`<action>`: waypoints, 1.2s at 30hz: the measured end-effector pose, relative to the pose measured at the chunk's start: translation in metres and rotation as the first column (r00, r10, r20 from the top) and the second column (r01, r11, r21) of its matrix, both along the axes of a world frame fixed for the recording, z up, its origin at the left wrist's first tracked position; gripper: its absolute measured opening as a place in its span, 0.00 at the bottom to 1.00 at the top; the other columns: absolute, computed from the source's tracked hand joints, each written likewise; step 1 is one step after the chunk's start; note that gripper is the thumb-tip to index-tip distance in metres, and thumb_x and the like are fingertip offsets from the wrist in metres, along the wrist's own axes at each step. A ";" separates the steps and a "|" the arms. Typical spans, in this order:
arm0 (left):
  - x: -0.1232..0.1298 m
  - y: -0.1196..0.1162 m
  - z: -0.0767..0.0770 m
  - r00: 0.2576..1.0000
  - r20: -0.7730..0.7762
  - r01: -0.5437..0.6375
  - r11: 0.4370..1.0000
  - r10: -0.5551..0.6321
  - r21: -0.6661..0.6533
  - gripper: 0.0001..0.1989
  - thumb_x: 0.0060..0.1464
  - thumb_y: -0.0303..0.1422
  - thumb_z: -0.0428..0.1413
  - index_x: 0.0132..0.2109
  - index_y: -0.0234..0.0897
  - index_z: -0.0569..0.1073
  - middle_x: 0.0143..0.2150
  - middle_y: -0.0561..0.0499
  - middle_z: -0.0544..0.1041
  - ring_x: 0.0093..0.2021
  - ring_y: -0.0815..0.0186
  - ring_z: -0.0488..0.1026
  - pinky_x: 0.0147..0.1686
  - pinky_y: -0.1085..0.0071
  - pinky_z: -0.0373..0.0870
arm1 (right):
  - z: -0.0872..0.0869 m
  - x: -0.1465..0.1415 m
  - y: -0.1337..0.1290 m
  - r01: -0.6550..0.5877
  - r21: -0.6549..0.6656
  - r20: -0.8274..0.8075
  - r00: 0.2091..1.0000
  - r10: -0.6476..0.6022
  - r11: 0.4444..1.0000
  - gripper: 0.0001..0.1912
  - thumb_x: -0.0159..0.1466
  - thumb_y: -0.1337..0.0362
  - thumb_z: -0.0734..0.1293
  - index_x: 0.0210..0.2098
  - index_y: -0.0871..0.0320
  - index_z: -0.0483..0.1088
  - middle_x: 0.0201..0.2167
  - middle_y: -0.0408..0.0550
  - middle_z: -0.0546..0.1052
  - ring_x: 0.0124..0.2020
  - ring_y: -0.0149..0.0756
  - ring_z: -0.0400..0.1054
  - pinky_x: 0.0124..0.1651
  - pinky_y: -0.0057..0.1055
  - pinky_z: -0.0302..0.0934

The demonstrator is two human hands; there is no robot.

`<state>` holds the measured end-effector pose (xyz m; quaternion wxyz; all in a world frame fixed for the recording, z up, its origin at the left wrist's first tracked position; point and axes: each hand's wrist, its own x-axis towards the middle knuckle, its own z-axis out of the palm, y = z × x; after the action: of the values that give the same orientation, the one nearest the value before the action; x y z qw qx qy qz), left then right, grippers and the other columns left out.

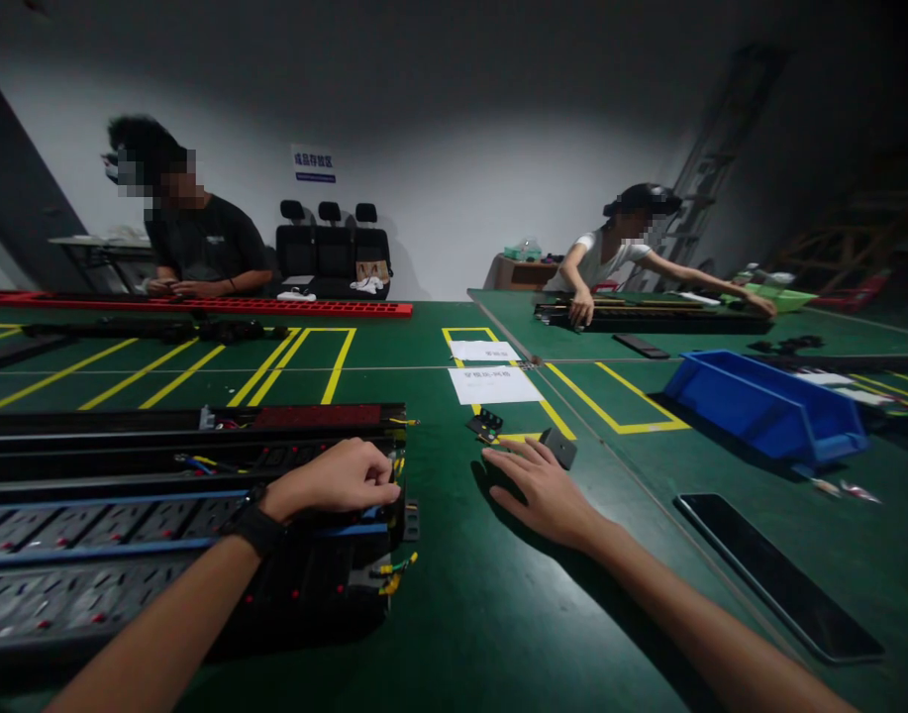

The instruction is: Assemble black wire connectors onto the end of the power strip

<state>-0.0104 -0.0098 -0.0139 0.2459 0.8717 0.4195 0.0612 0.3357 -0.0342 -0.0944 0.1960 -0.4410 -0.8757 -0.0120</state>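
Observation:
My left hand (344, 475), a dark band on its wrist, is over the right-hand end of several long black power strips (297, 569). Its fingers are curled together near the end; what they hold, if anything, is hidden. Green-and-yellow wire ends (398, 572) stick out below it. On the green table, my right hand (539, 487) reaches forward with fingers spread. Beside its fingertips are a small black box-like part (558, 448) and some small black pieces (486, 424).
A blue bin (769, 406) and a dark phone (776, 574) lie to the right. White paper sheets (494, 385) are ahead. Across the table, one person (208, 243) is behind a red slotted rail (350, 309); another person (609, 257) reaches over a black strip.

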 end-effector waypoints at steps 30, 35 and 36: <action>-0.001 0.001 -0.004 1.000 0.007 0.003 1.000 -0.003 0.030 0.19 0.57 0.41 0.57 0.22 0.38 0.67 0.19 0.56 0.67 0.21 0.71 0.62 0.27 0.69 0.52 | -0.011 0.008 0.009 0.204 0.194 -0.476 0.875 -0.089 0.960 0.12 0.57 0.75 0.61 0.37 0.54 0.69 0.33 0.48 0.72 0.36 0.43 0.69 0.41 0.38 0.64; -0.001 0.000 -0.004 1.000 0.003 -0.008 0.999 0.008 0.045 0.18 0.57 0.40 0.57 0.22 0.38 0.68 0.19 0.56 0.67 0.21 0.71 0.62 0.28 0.69 0.52 | -0.006 0.010 0.007 0.181 0.159 -0.355 0.928 -0.114 0.971 0.12 0.61 0.71 0.62 0.42 0.56 0.73 0.35 0.50 0.75 0.37 0.45 0.70 0.42 0.39 0.62; -0.001 0.000 -0.004 1.000 0.000 -0.004 0.999 0.004 0.052 0.18 0.57 0.40 0.57 0.22 0.38 0.68 0.19 0.56 0.67 0.21 0.71 0.62 0.28 0.69 0.53 | -0.005 0.007 0.005 0.152 0.139 -0.291 0.951 -0.106 0.979 0.11 0.61 0.71 0.62 0.42 0.56 0.73 0.36 0.50 0.76 0.38 0.45 0.71 0.43 0.39 0.61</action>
<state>-0.0110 -0.0094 -0.0180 0.2230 0.8769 0.4195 0.0727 0.3430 -0.0291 -0.0992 0.3524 -0.4774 -0.8042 -0.0322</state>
